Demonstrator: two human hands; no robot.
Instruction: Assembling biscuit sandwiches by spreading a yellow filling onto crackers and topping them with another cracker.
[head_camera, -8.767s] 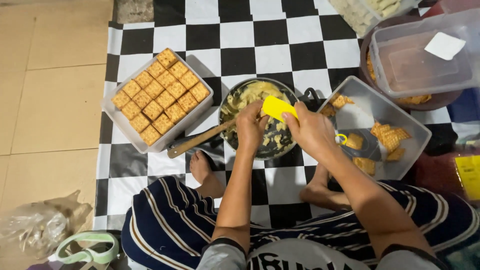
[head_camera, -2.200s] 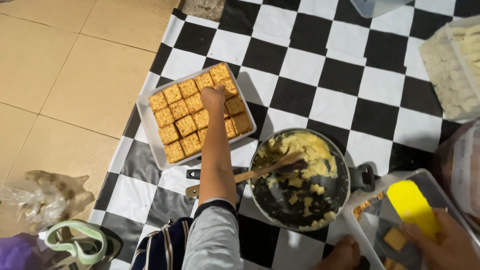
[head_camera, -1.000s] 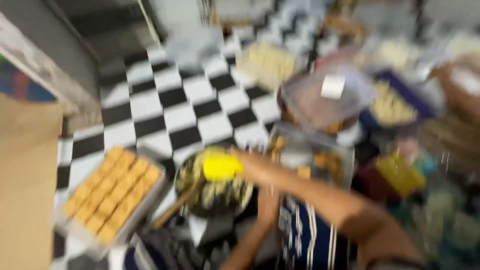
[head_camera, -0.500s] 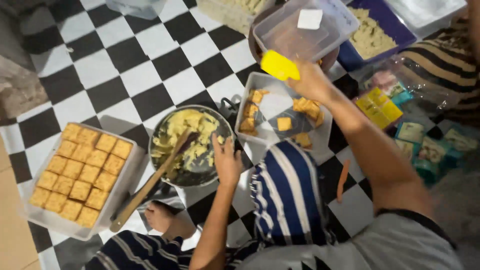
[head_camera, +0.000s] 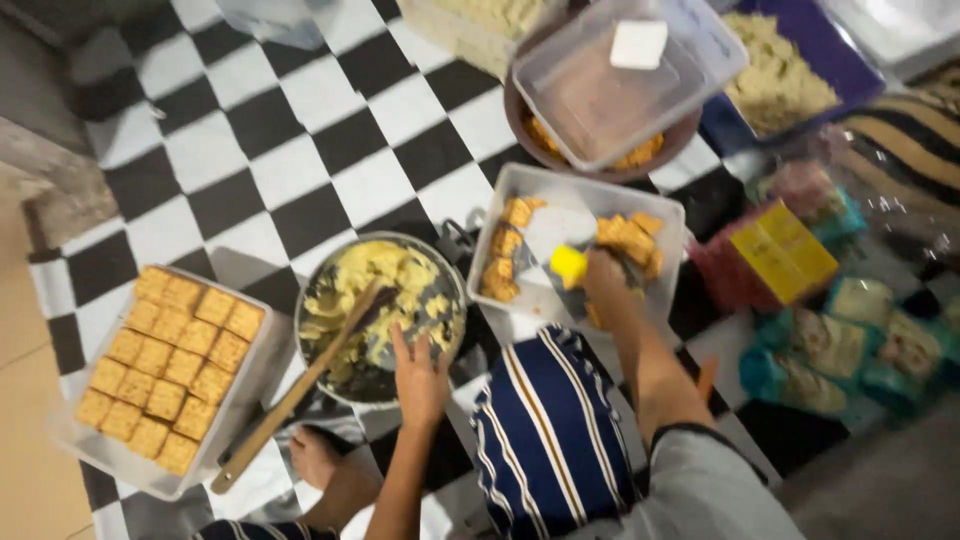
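My left hand (head_camera: 420, 375) rests with spread fingers on the near rim of a dark round pan (head_camera: 452, 300) that holds yellow mash and a wooden spoon (head_camera: 300, 385). My right hand (head_camera: 603, 270) is down inside a clear rectangular tray (head_camera: 560, 190) with several golden fried squares (head_camera: 625, 235), and grips a yellow scraper (head_camera: 568, 263). A white tray (head_camera: 245, 395) at the left is packed with rows of filled golden squares (head_camera: 170, 365).
I sit on a black-and-white checkered mat (head_camera: 300, 160), my striped knee (head_camera: 550, 440) between my arms and a bare foot (head_camera: 320, 460) by the spoon handle. Behind stand a brown bowl (head_camera: 520, 130) under a clear lidded box (head_camera: 620, 80), a purple tray (head_camera: 775, 80), and yellow packets (head_camera: 785, 250) at the right.
My right hand came down from the clear lidded box into the tray of fried squares with the yellow scraper. My left hand stays at the pan's rim. The view turned.
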